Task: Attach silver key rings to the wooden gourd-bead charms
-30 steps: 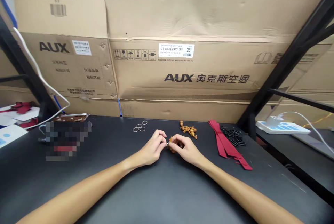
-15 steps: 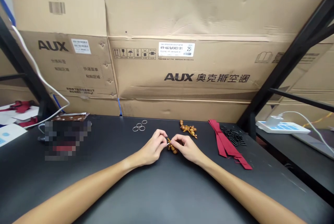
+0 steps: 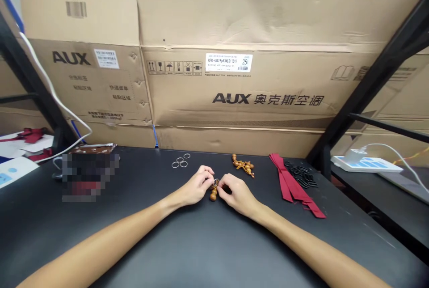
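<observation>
Close together over the dark table, my left hand (image 3: pixel 200 186) and my right hand (image 3: pixel 236 193) are both closed in a pinch. A small brown wooden gourd pendant (image 3: pixel 213 195) hangs between the fingertips, its bulb toward me. At its top shows part of a silver metal ring (image 3: pixel 216 181), between my left thumb and forefinger and the tips of my right fingers. The right fingertips are at the pendant's cord end; my fingers partly hide the exact grip. Just beyond lie several more gourd pendants (image 3: pixel 246 166) in a heap.
Several loose metal rings (image 3: pixel 183 163) lie beyond my left hand. To the right are red fabric strips (image 3: pixel 284 178) and a pile of black clasps (image 3: pixel 303 175). A blurred-out item (image 3: pixel 87 176) sits at left. Cardboard (image 3: pixel 234 113) stands along the back edge.
The gourd pendant has shifted slightly left and turned, so its bulb now points down toward me. More of the ring shows. My hands stay near the same spot, both still pinching.
</observation>
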Demonstrator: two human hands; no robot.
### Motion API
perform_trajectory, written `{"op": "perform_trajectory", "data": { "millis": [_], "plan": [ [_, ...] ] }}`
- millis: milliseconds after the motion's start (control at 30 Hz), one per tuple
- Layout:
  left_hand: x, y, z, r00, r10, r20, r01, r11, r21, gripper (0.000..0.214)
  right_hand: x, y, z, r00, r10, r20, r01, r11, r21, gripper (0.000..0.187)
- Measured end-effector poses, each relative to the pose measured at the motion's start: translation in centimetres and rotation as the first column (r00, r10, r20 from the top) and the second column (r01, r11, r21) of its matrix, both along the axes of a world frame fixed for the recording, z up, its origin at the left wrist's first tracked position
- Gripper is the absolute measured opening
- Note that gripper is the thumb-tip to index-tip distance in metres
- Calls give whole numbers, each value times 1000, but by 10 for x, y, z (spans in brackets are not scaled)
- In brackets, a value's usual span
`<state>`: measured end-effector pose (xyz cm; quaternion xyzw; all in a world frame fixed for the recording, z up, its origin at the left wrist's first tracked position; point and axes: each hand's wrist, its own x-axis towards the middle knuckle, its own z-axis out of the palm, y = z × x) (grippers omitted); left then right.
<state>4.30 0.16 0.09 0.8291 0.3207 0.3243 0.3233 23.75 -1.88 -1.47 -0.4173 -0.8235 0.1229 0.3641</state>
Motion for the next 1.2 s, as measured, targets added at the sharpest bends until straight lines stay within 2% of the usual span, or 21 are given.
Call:
{"op": "perform_trajectory", "data": {
  "millis": [167,267,433,567,733,833,967,1067,1200],
  "plan": [
    [1,0,-3,1000,26,18,-27,998,63,25,-1,-1,2,991,-134,-26,133,991,-31,14],
    [2,-2,-3,1000,9,16,-11,995,103,23,-3,-3,3,983,-171,63,169,985,31,22],
    [-2,-5,1,998,-30,-50,38,986,163,21,2,1,0,978,-145,148,132,987,92,11],
    [-10,-3,5,975,-66,-212,124,954,273,18,11,4,1,986,-74,147,64,995,75,6],
    [-21,-1,11,935,-38,-352,174,915,364,19,13,1,5,981,-21,193,9,998,61,5],
    [-22,-1,10,942,5,-337,129,918,374,16,12,-1,6,981,-12,195,-1,998,64,6],
    [-17,-2,3,958,92,-273,20,924,383,23,11,-2,7,983,30,182,-41,998,54,4],
    [-12,-2,-3,960,119,-254,-10,919,394,12,11,-1,6,984,48,174,-58,997,48,3],
    [-11,1,-6,965,116,-234,-24,933,360,14,12,3,0,987,-8,159,-3,997,71,4]
  ]
}}
